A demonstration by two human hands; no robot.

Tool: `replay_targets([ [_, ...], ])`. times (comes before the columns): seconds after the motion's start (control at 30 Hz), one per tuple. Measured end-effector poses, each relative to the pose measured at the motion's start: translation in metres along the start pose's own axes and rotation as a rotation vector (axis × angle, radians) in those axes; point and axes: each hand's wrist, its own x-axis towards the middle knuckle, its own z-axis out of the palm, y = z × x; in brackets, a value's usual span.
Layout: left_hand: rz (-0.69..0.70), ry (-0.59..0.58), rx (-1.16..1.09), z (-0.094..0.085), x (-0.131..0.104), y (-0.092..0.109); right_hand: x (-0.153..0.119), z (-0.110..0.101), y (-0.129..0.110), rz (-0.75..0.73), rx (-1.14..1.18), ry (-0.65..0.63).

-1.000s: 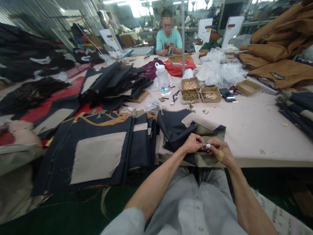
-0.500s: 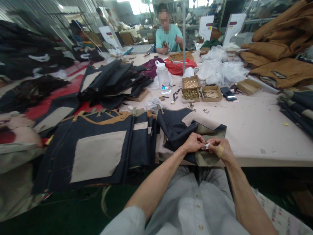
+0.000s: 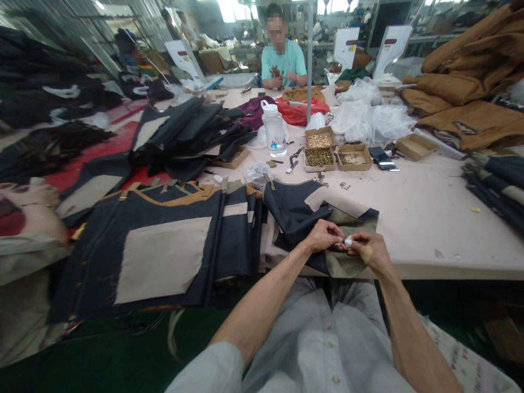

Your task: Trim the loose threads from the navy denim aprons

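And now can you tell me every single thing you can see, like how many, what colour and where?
garment in front: one, dark blue, olive and beige, under the hands
garments: several, dark with beige patches, left
brown clothes: a pile, right
table: one, pale, middle
bottle: one, clear, white lid, middle
cardboard boxes: five, brown, around the bottle
plastic bags: several, clear, far right
red bag: one, behind the bottle
machines: three, white, far side
people: several, one in teal across
left hand: one, bare, over the garment
right hand: one, bare, small unclear white thing at its fingertips
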Motion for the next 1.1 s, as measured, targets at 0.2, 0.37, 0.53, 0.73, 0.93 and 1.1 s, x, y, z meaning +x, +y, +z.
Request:
replay_targets([
  [0.2,0.022,-0.008,0.012,-0.002,0.003,-0.005,0.000,0.000,0.002,-0.014,0.008,0.006],
  [0.37,-0.007,0.052,-0.041,0.003,0.005,-0.004,-0.004,0.003,-0.001,-0.073,-0.010,-0.034],
  [0.53,0.016,0.184,0.004,0.008,0.008,-0.006,-0.005,0.005,-0.003,-0.119,-0.060,-0.083],
  [0.73,0.084,0.404,0.023,0.009,0.011,-0.015,-0.004,0.017,-0.002,-0.183,-0.191,0.029],
  [0.93,0.041,0.355,0.080,0.009,0.010,-0.009,-0.009,0.024,-0.006,-0.289,-0.293,0.042],
  [1.1,0.125,0.461,0.226,0.004,0.009,-0.014,-0.004,0.027,-0.007,-0.427,-0.475,0.095],
])
